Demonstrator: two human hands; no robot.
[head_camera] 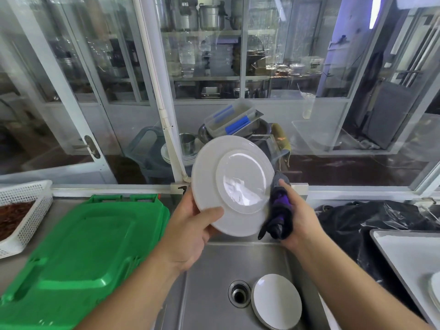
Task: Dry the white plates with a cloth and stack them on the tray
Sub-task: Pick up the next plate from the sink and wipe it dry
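Observation:
My left hand (190, 225) grips a white plate (232, 184) by its lower left rim and holds it tilted above the sink, its underside facing me. My right hand (297, 217) is closed on a bunched purple and grey cloth (279, 210), which touches the plate's right rim. A small stack of white plates (276, 301) lies in the steel sink (209, 282) beside the drain. At the right edge stands a metal tray (404, 253) with the edge of a white plate stack (435, 291) on it.
A green plastic crate lid (83, 251) covers the counter on the left, with a white mesh basket (23, 210) behind it. A black plastic bag (369, 220) lies behind the tray. Glass windows run along the back of the counter.

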